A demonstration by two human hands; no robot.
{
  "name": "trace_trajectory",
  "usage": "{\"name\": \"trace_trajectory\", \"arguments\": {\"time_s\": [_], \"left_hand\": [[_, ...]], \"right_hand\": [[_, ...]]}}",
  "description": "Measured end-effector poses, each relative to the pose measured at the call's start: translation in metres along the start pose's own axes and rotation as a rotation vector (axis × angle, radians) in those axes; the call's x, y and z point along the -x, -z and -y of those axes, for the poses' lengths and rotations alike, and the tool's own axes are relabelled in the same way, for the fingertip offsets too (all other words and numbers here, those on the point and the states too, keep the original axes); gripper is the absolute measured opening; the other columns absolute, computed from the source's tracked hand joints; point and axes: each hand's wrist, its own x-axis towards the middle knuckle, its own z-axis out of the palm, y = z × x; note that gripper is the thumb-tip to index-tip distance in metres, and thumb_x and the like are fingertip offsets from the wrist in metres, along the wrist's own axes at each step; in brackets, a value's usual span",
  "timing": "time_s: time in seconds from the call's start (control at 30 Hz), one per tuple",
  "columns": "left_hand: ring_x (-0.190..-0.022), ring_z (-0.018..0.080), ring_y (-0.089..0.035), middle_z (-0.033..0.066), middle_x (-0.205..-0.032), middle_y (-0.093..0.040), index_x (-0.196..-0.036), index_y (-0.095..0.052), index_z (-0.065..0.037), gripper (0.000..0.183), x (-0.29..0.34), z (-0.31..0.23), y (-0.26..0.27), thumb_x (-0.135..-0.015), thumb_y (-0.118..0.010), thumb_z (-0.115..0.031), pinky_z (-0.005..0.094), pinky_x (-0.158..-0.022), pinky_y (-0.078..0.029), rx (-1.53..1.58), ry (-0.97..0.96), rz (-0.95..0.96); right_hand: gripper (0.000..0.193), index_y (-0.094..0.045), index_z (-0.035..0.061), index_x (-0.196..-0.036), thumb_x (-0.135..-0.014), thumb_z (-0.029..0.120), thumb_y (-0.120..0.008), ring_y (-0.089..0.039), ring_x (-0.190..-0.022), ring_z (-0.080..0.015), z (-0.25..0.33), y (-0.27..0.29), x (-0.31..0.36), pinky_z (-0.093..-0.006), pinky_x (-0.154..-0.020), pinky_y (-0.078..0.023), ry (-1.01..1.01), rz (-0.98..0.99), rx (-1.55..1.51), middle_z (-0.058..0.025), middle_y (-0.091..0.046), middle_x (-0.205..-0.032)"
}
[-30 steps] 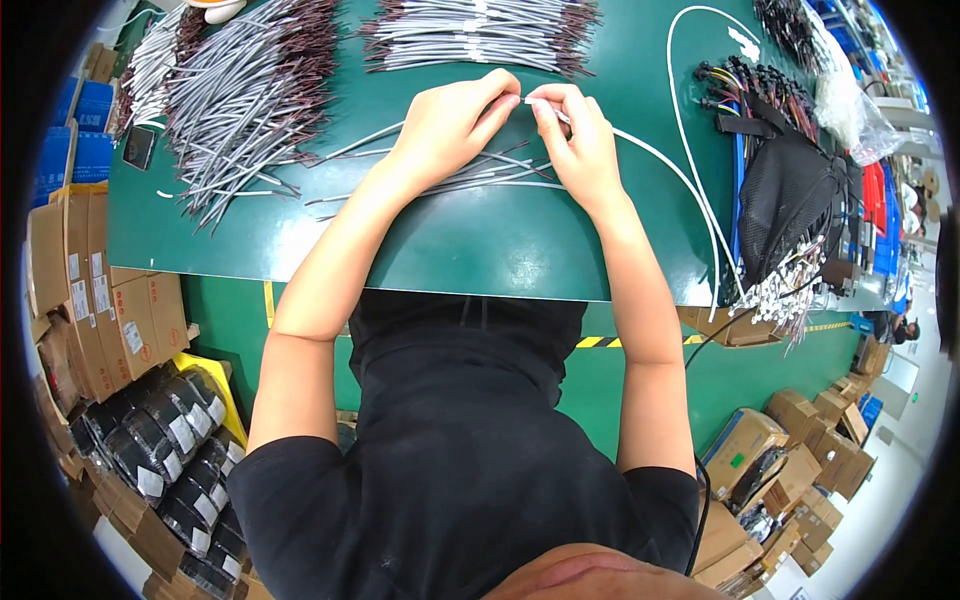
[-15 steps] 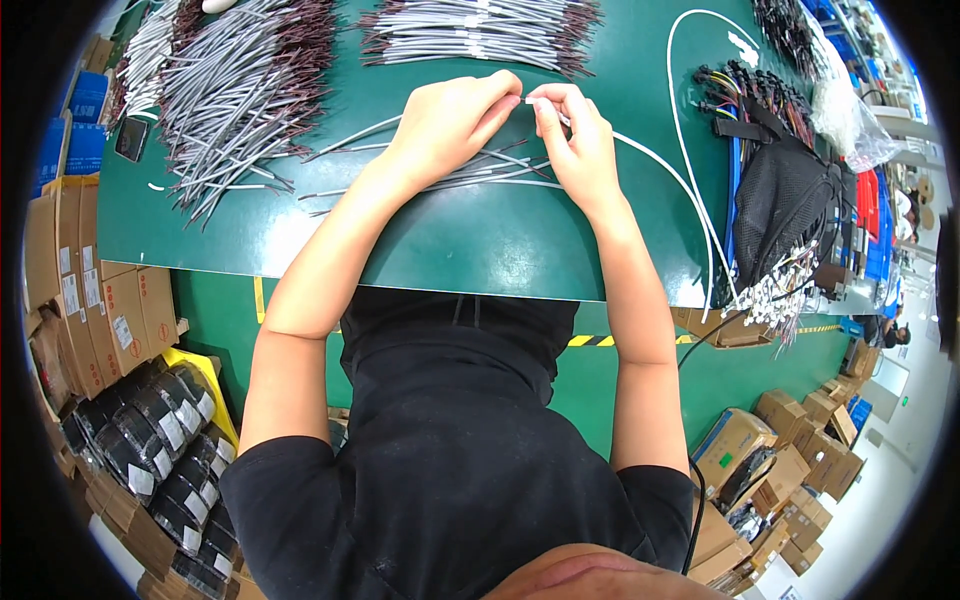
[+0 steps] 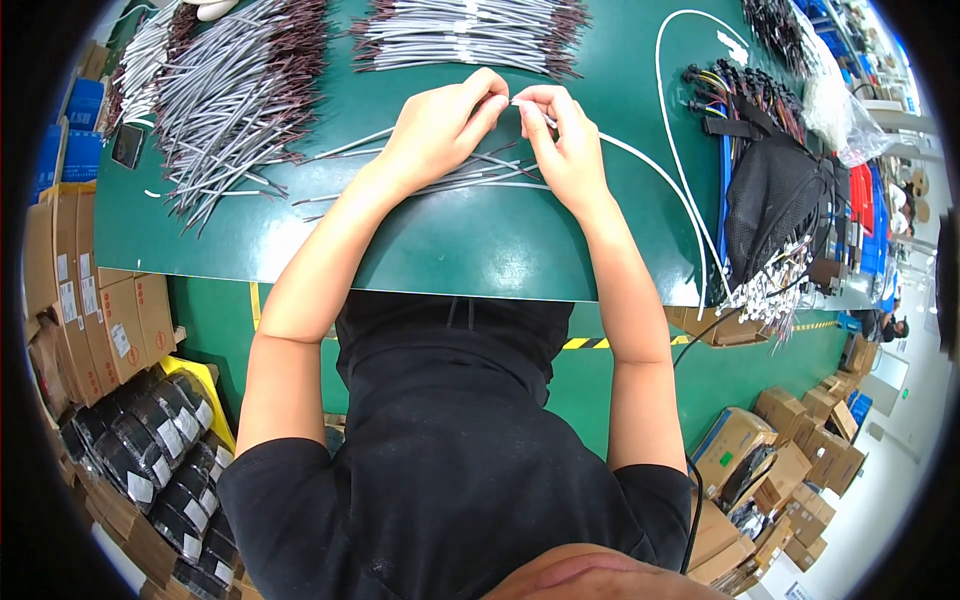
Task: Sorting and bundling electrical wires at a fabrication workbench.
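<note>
The right hand [image 3: 570, 152] pinches a white tube [image 3: 650, 162] near its end at 12 o'clock. The left hand [image 3: 440, 128] holds its fingertips together alongside, contents hidden. Beyond, a banded grey cable row [image 3: 465, 38] appears sorted; loose grey cables [image 3: 230, 105] at 11 o'clock appear outstanding. Carton labels [image 3: 69, 302] at 9 o'clock: illegible from here.

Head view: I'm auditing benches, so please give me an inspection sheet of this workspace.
Surface: green table, bearing a wire pile at left and a wire bundle at top middle.
Job's things: white tube, curving off rightward; loose wires, mid-table.
Clutter: phone-like slab, far left; black bag, right.
Hands: right hand pinches the tube; left hand is close by, its hold too small to tell.
Cables: black cable, lower right.
Surroundings: boxes on both sides, green floor.
</note>
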Motion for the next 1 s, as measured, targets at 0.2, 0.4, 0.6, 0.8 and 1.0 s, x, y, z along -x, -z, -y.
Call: {"name": "trace_trajectory", "arguments": {"time_s": [0.2, 0.4, 0.6, 0.8, 1.0], "left_hand": [[-0.072, 0.014, -0.061, 0.0049, -0.08, -0.068, -0.114, -0.059, -0.005, 0.016, 0.0, -0.003, 0.004, -0.109, -0.056, -0.021, 0.0302, -0.068, -0.047, 0.23, 0.104, 0.046], [-0.072, 0.0135, -0.06, 0.0047, -0.08, -0.068, -0.114, -0.059, -0.005, 0.016, -0.002, -0.002, 0.002, -0.109, -0.055, -0.02, 0.03, -0.068, -0.047, 0.259, 0.1, 0.06], [-0.081, 0.032, -0.073, 0.0108, -0.09, -0.073, -0.118, -0.06, -0.01, 0.025, -0.003, 0.0, -0.007, -0.1, -0.065, -0.027, 0.0454, -0.074, -0.056, -0.051, -0.16, -0.1], [-0.077, 0.0304, -0.07, 0.0099, -0.084, -0.069, -0.113, -0.063, -0.011, 0.021, 0.007, -0.001, 0.002, -0.093, -0.072, -0.013, 0.0422, -0.065, -0.055, -0.243, -0.225, -0.042], [-0.076, 0.0299, -0.065, 0.0085, -0.082, -0.064, -0.099, -0.066, -0.008, 0.005, -0.003, -0.012, 0.0, -0.094, -0.068, -0.008, 0.0426, -0.062, -0.051, -0.305, -0.31, 0.012]], "right_hand": [[0.016, -0.062, 0.0001, -0.119, -0.108, 0.012, -0.061, -0.062, -0.079, -0.0094, -0.003, 0.0, 0.001, -0.0255, -0.071, -0.05, 0.004, 0.064, -0.071, -0.0029, -0.065, -0.089], [0.016, -0.063, 0.0023, -0.115, -0.107, 0.016, -0.062, -0.061, -0.078, -0.0155, -0.002, 0.001, -0.001, -0.0308, -0.075, -0.048, -0.005, 0.067, -0.1, -0.0057, -0.067, -0.086], [0.022, -0.07, 0.0044, -0.11, -0.101, 0.024, -0.066, -0.066, -0.088, -0.0376, 0.014, 0.009, -0.006, -0.048, -0.083, -0.049, 0.1, 0.057, 0.232, -0.0155, -0.074, -0.097], [0.016, -0.063, 0.0073, -0.104, -0.102, 0.022, -0.067, -0.066, -0.086, -0.0287, 0.004, 0.001, -0.004, -0.0409, -0.084, -0.048, 0.106, 0.105, 0.051, -0.0077, -0.072, -0.086], [0.007, -0.063, 0.0074, -0.1, -0.103, 0.014, -0.062, -0.065, -0.079, -0.0264, 0.004, 0.019, -0.006, -0.0372, -0.082, -0.047, 0.06, 0.164, 0.017, -0.0049, -0.07, -0.078]]}}
